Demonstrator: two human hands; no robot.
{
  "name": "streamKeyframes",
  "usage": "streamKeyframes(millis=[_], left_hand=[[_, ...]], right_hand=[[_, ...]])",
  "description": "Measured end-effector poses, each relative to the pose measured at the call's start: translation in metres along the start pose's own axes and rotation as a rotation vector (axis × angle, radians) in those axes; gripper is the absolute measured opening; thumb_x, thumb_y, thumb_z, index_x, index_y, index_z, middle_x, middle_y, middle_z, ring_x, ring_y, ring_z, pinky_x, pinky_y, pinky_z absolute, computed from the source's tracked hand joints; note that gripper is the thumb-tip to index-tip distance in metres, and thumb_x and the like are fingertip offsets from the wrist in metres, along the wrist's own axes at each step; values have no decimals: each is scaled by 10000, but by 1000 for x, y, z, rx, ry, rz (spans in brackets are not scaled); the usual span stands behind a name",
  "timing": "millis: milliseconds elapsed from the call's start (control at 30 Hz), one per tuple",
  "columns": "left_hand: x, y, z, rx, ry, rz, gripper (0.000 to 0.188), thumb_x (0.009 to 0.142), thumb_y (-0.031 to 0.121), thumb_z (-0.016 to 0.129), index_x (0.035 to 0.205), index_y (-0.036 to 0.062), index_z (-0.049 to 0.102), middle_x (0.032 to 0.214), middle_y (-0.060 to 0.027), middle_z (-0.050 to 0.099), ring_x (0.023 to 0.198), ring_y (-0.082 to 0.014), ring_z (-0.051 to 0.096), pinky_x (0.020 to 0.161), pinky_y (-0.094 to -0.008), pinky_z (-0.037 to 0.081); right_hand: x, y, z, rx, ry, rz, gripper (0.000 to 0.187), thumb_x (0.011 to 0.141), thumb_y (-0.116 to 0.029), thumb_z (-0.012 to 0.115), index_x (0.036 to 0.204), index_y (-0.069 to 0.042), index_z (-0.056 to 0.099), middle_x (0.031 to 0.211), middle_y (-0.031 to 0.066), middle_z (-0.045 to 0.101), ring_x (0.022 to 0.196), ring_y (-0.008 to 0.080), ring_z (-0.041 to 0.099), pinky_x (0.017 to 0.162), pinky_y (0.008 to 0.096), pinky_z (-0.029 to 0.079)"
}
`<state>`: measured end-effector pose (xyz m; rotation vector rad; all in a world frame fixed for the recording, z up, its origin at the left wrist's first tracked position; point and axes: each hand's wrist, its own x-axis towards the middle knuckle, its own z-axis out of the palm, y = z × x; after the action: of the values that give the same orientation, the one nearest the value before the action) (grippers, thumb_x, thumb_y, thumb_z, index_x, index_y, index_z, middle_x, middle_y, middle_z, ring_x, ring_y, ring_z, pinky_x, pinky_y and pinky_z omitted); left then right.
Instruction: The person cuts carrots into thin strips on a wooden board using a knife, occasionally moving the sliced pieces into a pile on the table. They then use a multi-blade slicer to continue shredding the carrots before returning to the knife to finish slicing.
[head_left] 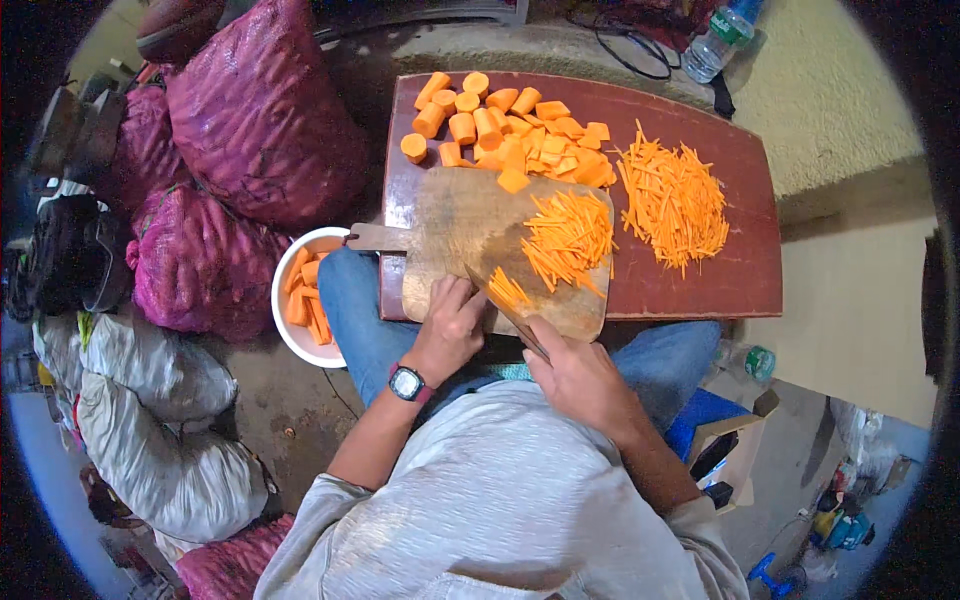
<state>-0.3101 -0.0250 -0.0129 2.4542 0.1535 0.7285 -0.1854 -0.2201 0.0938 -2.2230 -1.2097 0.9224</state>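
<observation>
Cutting board (pixel 450 215), set on a red surface (pixel 640 295). Done: carrot strips (pixel 568 240), heaped on the board; larger pile (pixel 675 205), placed to its right. Seemingly part done: carrot slices (pixel 560 155), stacked beyond it. Remaining: carrot chunks (pixel 462 128), beyond its left half; carrot pieces (pixel 318 318), kept in a white bowl (pixel 281 300) left of it. Knife (pixel 512 316): gripped in right hand (pixel 575 375), blade over the board. Left hand (pixel 450 325): fingers curled at its near edge; anything held cannot be told.
</observation>
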Motion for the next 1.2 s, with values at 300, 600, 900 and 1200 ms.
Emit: streamKeyframes(millis=[300, 600, 900, 1200], left_hand=[[-7, -5, 0, -23, -24, -39, 403, 736, -52, 747, 1136, -10, 738, 1052, -161, 621, 1005, -376, 584, 886, -492, 483], [-6, 0, 6, -2, 38, -40, 304, 777, -38, 778, 1073, -8, 713, 1004, -147, 631, 958, -375, 593, 860, -480, 493], [-3, -1, 7, -13, 58, -20, 284, 769, -40, 773, 1043, -5, 707, 996, -149, 634, 941, -366, 591, 843, -471, 493], [0, 2, 6, -10, 77, -9, 273, 761, -53, 782, 1020, 1, 716, 981, -149, 640, 933, -368, 597, 829, -474, 495]], right_hand=[[5, 7, 9, 45, 78, -87, 433, 1027, -156, 697, 1415, -7, 574, 1054, 338, 733, 1022, 560, 704, 856, 610, 576], [4, 12, 2, 135, 96, -112, 392, 1044, -178, 685, 1390, -12, 605, 1095, 319, 738, 1074, 554, 695, 880, 584, 573], [-5, 18, 6, 191, 132, -120, 394, 1061, -169, 650, 1412, 3, 597, 1118, 341, 720, 1091, 547, 694, 883, 568, 566], [3, 9, 2, 171, 26, -29, 374, 1040, -151, 670, 1374, 4, 602, 1094, 333, 717, 1057, 554, 690, 880, 583, 561]])
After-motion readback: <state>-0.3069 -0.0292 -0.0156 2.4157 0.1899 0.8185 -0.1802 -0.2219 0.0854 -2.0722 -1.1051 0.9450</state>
